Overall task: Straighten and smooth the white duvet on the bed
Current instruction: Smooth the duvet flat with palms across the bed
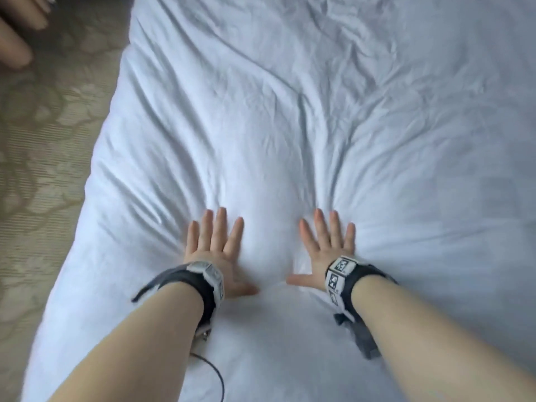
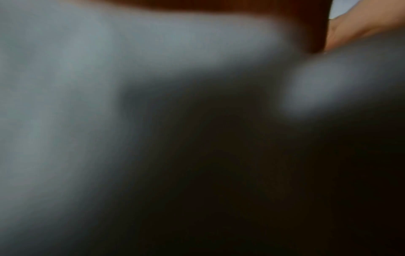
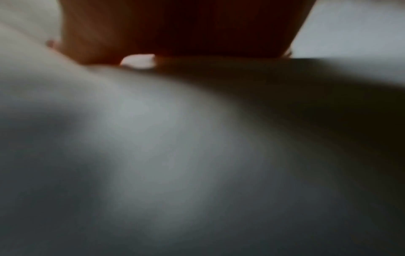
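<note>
The white duvet (image 1: 290, 111) covers the bed and is creased, with folds fanning out from under my hands. My left hand (image 1: 217, 245) lies flat on it, palm down, fingers straight and spread, thumb pointing right. My right hand (image 1: 324, 248) presses flat beside it, thumb pointing left, a puffed ridge of fabric between the two. Both wrist views are dark and blurred: the left wrist view has grey duvet (image 2: 65, 86) and a strip of skin; the right wrist view has the underside of my hand (image 3: 175, 26) on the duvet (image 3: 153, 138).
Patterned beige carpet (image 1: 43, 169) runs along the bed's left edge. Another person's fingers (image 1: 17, 33) show at the top left corner. A thin black cable (image 1: 214, 372) hangs from my left wrist band over the duvet.
</note>
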Motion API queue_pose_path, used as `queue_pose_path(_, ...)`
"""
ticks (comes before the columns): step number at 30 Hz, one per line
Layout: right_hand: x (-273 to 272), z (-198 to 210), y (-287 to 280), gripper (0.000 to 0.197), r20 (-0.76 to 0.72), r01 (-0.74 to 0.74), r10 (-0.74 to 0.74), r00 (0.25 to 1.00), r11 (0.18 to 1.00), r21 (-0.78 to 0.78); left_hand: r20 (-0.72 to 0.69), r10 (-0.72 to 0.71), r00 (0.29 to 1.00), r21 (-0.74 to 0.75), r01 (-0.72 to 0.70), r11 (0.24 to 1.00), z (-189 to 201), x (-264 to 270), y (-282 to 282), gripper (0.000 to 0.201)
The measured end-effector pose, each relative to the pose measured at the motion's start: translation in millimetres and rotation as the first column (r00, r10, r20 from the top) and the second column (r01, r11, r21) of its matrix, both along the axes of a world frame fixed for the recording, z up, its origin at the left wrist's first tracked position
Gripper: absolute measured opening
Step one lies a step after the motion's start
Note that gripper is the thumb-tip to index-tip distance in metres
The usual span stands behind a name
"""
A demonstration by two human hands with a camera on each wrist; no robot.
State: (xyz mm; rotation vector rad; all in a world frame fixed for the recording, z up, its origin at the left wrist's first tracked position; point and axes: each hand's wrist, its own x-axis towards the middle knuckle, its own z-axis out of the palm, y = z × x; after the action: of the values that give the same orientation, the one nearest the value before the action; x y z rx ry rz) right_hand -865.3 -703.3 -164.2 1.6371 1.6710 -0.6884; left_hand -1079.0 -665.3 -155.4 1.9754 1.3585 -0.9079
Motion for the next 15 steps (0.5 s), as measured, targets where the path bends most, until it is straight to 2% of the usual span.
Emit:
queue_pose_path(1,-1,-5,-20,0.123,-0.005,-0.004,0.004,1.000,0.999,-0.041,-0.014,-0.008,1.000,-0.023,0.008,1.000,-2,-1,-18,0.131)
queue_pose_path(3,4,1,-25,0.122,-0.062,-0.044,0.040,0.997,0.997,-0.061,-0.029,0.024,0.999,-0.040,-0.025,0.999,3,4,-31,0.132)
queue_pose_path(5,28,11,-9,0.113,-0.119,-0.084,0.086,0.989,0.996,0.018,0.000,0.119,0.993,0.037,-0.119,0.992,10,16,-23,0.131)
queue_pose_path(7,55,14,-7,0.109,-0.066,-0.094,0.100,0.993,0.992,0.090,0.058,0.171,0.984,0.060,-0.174,0.983,14,35,-25,0.126)
queue_pose_path(9,69,8,-44,0.112,0.001,-0.095,0.095,0.995,0.993,0.067,0.036,0.143,0.989,0.019,-0.144,0.989,14,55,-56,0.126)
queue_pose_path(11,73,-1,-87,0.113,-0.027,-0.063,0.064,0.998,0.997,0.034,-0.038,0.117,0.992,0.017,-0.116,0.993,7,70,-100,0.127)
queue_pose_path(15,88,18,-107,0.108,-0.119,-0.033,0.047,0.992,0.993,0.115,-0.083,0.251,0.965,0.104,-0.242,0.965,18,106,-146,0.124)
